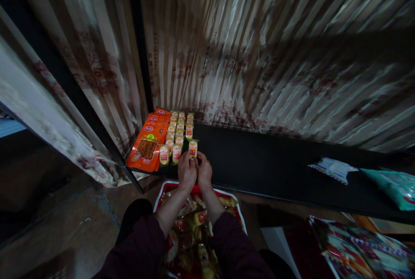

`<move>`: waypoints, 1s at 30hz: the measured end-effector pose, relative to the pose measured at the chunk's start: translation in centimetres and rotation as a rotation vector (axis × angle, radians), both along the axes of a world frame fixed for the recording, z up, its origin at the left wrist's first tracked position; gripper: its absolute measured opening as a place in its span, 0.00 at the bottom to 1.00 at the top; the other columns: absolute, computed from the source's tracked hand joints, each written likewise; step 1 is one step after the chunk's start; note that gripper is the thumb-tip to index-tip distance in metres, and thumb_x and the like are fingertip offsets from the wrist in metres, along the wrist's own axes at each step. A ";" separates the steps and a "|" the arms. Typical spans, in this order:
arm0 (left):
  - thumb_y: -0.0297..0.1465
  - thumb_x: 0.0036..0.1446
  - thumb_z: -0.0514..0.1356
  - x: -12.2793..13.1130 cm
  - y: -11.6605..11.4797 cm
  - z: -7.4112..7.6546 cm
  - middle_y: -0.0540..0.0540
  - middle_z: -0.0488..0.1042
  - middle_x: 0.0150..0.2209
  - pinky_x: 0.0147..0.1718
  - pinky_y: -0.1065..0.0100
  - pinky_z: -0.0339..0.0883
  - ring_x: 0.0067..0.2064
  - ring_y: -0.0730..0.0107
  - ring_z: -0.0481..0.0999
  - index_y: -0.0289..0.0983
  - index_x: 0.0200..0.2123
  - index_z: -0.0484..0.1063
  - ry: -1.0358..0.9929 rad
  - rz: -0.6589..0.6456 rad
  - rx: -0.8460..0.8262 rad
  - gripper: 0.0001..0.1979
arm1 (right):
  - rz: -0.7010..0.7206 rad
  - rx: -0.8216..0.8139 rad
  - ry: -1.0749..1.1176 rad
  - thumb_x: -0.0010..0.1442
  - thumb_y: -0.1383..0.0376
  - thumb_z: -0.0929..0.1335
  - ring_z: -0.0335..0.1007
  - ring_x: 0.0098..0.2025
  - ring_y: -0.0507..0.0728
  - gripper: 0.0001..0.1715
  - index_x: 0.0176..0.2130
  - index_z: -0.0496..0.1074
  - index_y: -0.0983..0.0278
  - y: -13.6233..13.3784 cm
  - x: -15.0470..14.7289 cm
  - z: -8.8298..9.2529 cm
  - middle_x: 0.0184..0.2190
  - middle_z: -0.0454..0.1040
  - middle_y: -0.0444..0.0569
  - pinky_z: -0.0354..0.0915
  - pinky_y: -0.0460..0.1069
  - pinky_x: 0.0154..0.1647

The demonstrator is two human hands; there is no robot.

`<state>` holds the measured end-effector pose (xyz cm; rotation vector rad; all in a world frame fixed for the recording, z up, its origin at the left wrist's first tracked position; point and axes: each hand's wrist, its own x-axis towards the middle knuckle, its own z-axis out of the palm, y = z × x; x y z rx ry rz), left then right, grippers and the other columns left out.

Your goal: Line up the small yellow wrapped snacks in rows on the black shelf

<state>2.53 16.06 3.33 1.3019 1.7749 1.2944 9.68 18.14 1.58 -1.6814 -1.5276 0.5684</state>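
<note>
Both of my hands meet at the front edge of the black shelf (246, 158). Between the fingers of my left hand (187, 171) and my right hand (204, 170) is a small yellow packaged snack cake (193, 148) with a red and white label, held upright. To its left and behind stand rows of matching snack cakes (177, 153). Left of those rows, orange snack packets (147, 145) lie overlapping. Below my forearms a red basket with a white rim (240, 218) holds many more wrapped snacks.
A patterned curtain (243, 54) hangs behind the shelf, with a dark post (139, 32) at its left. Farther right on the shelf lie a white-blue packet (333, 169) and a green packet (395, 186). Colourful packages (363, 248) sit at lower right.
</note>
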 end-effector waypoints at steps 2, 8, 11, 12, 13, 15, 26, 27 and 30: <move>0.29 0.59 0.49 0.1 0.5 0.0 0.38 0.68 0.57 0.61 0.61 0.54 0.59 0.62 0.64 0.32 0.52 0.70 0.019 -0.005 -0.010 0.20 | 0.002 -0.003 -0.011 0.57 0.64 0.63 0.73 0.41 0.56 0.19 0.47 0.72 0.61 0.5 -0.1 0.0 0.41 0.78 0.50 0.66 0.48 0.43; 0.32 0.61 0.46 0.6 1.7 0.1 0.36 0.62 0.61 0.63 0.60 0.49 0.64 0.61 0.59 0.29 0.57 0.66 0.006 -0.034 -0.027 0.24 | 0.043 0.025 0.051 0.55 0.64 0.62 0.74 0.39 0.55 0.19 0.46 0.72 0.62 2.3 0.0 -0.2 0.40 0.78 0.48 0.67 0.48 0.42; 0.32 0.61 0.46 0.7 2.4 -0.1 0.35 0.60 0.62 0.64 0.61 0.48 0.65 0.62 0.57 0.28 0.57 0.65 -0.012 -0.048 -0.036 0.24 | 0.083 0.040 0.095 0.54 0.66 0.63 0.74 0.39 0.56 0.18 0.44 0.73 0.59 3.1 0.1 -0.1 0.40 0.79 0.48 0.68 0.49 0.41; 0.32 0.61 0.46 0.8 2.7 -0.2 0.35 0.60 0.63 0.64 0.61 0.48 0.65 0.62 0.57 0.28 0.57 0.65 -0.012 -0.047 -0.037 0.24 | 0.092 0.042 0.102 0.54 0.66 0.63 0.74 0.40 0.56 0.17 0.43 0.73 0.58 3.4 0.0 -0.1 0.40 0.79 0.48 0.68 0.49 0.42; 0.32 0.61 0.46 0.8 3.0 -0.2 0.35 0.60 0.63 0.64 0.61 0.47 0.65 0.62 0.57 0.28 0.57 0.65 -0.010 -0.045 -0.034 0.24 | 0.098 0.043 0.104 0.54 0.65 0.63 0.74 0.41 0.56 0.18 0.44 0.73 0.58 3.6 -0.1 -0.1 0.41 0.78 0.48 0.68 0.49 0.43; 0.33 0.61 0.46 0.7 3.5 -0.4 0.36 0.61 0.62 0.64 0.62 0.47 0.65 0.63 0.57 0.29 0.57 0.66 -0.008 -0.035 -0.019 0.24 | 0.096 0.044 0.102 0.55 0.65 0.62 0.73 0.42 0.56 0.19 0.46 0.72 0.61 3.9 -0.3 -0.2 0.42 0.78 0.50 0.67 0.50 0.46; 0.29 0.60 0.46 1.3 5.9 -1.3 0.38 0.65 0.60 0.65 0.59 0.48 0.65 0.62 0.57 0.32 0.54 0.68 0.006 0.010 -0.012 0.22 | 0.100 0.092 0.111 0.52 0.70 0.59 0.72 0.46 0.59 0.21 0.40 0.75 0.60 5.0 -1.8 1.8 0.45 0.76 0.52 0.66 0.53 0.50; 0.28 0.60 0.46 1.3 6.1 -1.6 0.38 0.66 0.59 0.64 0.59 0.49 0.65 0.62 0.57 0.33 0.53 0.68 0.004 0.006 -0.004 0.21 | 0.080 0.084 0.089 0.52 0.71 0.58 0.72 0.47 0.60 0.21 0.41 0.75 0.62 4.8 -2.5 2.0 0.46 0.76 0.54 0.65 0.54 0.52; 0.29 0.59 0.48 1.4 6.5 -2.4 0.41 0.69 0.57 0.64 0.59 0.50 0.65 0.62 0.57 0.36 0.54 0.68 0.003 -0.019 0.033 0.21 | -0.014 0.106 -0.018 0.53 0.74 0.57 0.68 0.54 0.61 0.26 0.46 0.73 0.65 4.2 -4.6 1.6 0.52 0.72 0.58 0.61 0.56 0.56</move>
